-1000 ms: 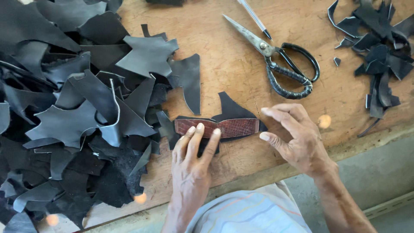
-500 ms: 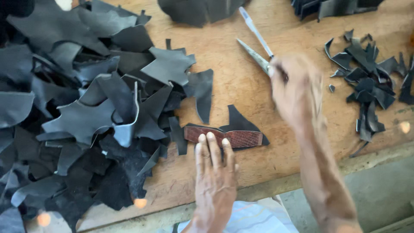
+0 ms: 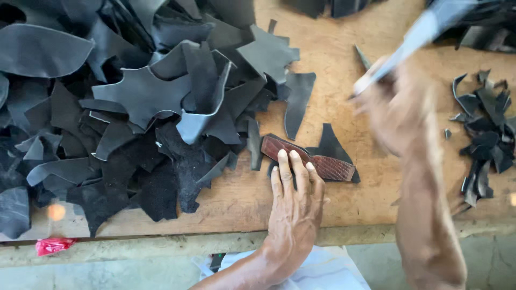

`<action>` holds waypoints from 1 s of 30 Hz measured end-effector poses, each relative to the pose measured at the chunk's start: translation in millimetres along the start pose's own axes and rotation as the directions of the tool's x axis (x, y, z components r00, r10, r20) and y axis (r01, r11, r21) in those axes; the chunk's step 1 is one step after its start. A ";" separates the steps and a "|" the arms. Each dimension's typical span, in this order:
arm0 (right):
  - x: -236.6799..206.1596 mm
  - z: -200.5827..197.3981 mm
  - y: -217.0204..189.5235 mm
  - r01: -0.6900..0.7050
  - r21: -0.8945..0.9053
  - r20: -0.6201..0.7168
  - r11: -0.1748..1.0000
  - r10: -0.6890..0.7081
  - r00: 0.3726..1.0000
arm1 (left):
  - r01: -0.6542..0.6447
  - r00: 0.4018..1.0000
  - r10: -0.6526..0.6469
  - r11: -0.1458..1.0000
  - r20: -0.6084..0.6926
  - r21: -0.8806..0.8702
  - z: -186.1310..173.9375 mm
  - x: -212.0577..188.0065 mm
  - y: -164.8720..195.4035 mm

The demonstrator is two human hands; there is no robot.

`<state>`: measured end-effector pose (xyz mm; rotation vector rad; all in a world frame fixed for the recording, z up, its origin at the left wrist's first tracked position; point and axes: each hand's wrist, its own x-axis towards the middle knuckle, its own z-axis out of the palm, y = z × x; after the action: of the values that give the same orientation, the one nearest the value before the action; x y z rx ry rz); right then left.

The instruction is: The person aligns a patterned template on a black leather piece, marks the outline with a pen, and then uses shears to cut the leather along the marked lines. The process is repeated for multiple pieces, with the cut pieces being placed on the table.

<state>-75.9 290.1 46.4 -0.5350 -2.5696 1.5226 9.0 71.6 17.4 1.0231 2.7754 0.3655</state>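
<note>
Pressed flat on a wooden workbench (image 3: 333,64): left hand (image 3: 294,207), fingers released and spread, tips bearing down on a brown textured pattern piece (image 3: 328,166) laid slantwise over a black leather piece (image 3: 329,140) near the bench's front edge (image 3: 161,244). Raised above and to the right, blurred in motion: right hand (image 3: 395,104), seemingly clenched about the handles of a pair of scissors (image 3: 424,29), blades pointing up and away toward the far right corner; exact grip on the handles impossible to tell through the blur. Heaped across the left half of the bench, right up against the pattern's left end: a pile of black offcuts (image 3: 134,107). Strewn at the right, well apart from the pattern: smaller black scraps (image 3: 484,139). Tucked below the front edge at far left: a red scrap (image 3: 54,245). Judging from the layout, best done by holding the pattern firmly down with even pressure so neither layer slips, fingertips drawn back from the outline before bringing any blade close, and cutting on the side away from the pressing hand. Most open room apparently on the bare wood behind and to the right of the pattern, between it and the small scraps; little room to the left against the heap, and scant margin toward the front edge, close to the wrist.
</note>
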 end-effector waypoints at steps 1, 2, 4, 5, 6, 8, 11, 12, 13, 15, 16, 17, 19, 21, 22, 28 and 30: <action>-11.6 13.8 -8.8 0.060 0.098 0.092 0.993 -0.070 0.993 | 0.001 1.000 -0.001 1.000 -0.010 -0.006 1.1 0.0 -2.7; -23.4 28.6 -17.2 0.106 0.200 0.179 0.974 -0.143 0.973 | 0.003 1.000 -0.003 1.000 -0.017 -0.013 2.0 -0.9 -5.1; -36.6 59.5 -31.0 0.133 0.238 0.264 0.962 -0.196 0.944 | -0.012 1.000 0.012 0.998 0.012 -0.054 3.5 -4.1 -11.5; -41.0 70.5 -37.1 0.064 0.218 0.316 0.974 -0.132 0.940 | -0.021 0.999 0.023 0.997 0.025 -0.076 4.3 -5.7 -14.3; -44.9 80.6 -42.5 -0.004 0.192 0.362 0.981 -0.067 0.930 | -0.021 1.000 0.022 0.992 0.010 -0.121 5.2 -7.2 -16.5; -46.9 92.8 -51.6 0.041 0.120 0.411 0.992 -0.088 0.907 | -0.027 1.000 0.023 0.978 -0.021 -0.207 7.2 -9.8 -21.7; -47.0 104.3 -61.4 0.164 0.051 0.442 0.985 -0.169 0.881 | -0.041 0.998 0.027 0.967 -0.059 -0.250 8.6 -15.8 -29.7; -47.9 106.7 -63.9 0.060 0.067 0.447 0.996 -0.084 0.891 | -0.035 0.997 0.017 0.963 -0.069 -0.267 8.8 -17.4 -31.9; -48.7 109.1 -66.0 -0.044 0.081 0.454 0.996 0.003 0.891 | -0.028 0.997 0.005 0.958 -0.080 -0.284 8.6 -18.6 -34.0; -49.2 113.9 -69.1 0.007 0.067 0.450 0.998 -0.036 0.892 | -0.022 0.997 0.000 0.956 -0.075 -0.294 7.7 -20.3 -38.5; -49.6 116.3 -70.2 0.034 0.061 0.448 0.998 -0.057 0.892 | -0.023 0.998 0.006 0.958 -0.059 -0.287 6.9 -20.7 -40.4; -50.1 118.8 -71.1 0.044 0.054 0.449 0.998 -0.063 0.891 | -0.023 0.999 0.011 0.960 -0.044 -0.280 6.0 -21.1 -42.1; -52.0 122.9 -72.2 0.064 0.043 0.449 0.997 -0.076 0.891 | -0.023 0.999 0.015 0.962 -0.034 -0.272 4.3 -21.8 -44.8; -54.2 126.4 -72.4 0.117 0.031 0.441 0.993 -0.118 0.890 | -0.032 0.999 0.020 0.966 -0.049 -0.257 3.4 -22.4 -47.7; -55.0 127.7 -72.2 0.141 0.025 0.437 0.990 -0.138 0.889 | -0.036 0.997 0.020 0.969 -0.068 -0.246 3.1 -23.1 -49.1; -56.4 135.7 -67.4 0.080 -0.119 0.319 0.990 -0.039 0.947 | -0.032 0.998 0.016 0.968 -0.064 -0.248 4.2 -24.4 -52.3; -57.7 137.7 -65.9 0.200 -0.024 0.352 0.980 -0.179 0.919 | -0.029 0.997 0.011 0.967 -0.072 -0.252 4.8 -24.8 -53.5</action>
<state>-75.0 127.0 40.6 -0.0119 -2.8292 1.5985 -4.1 16.8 -0.6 0.9929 2.6883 0.7505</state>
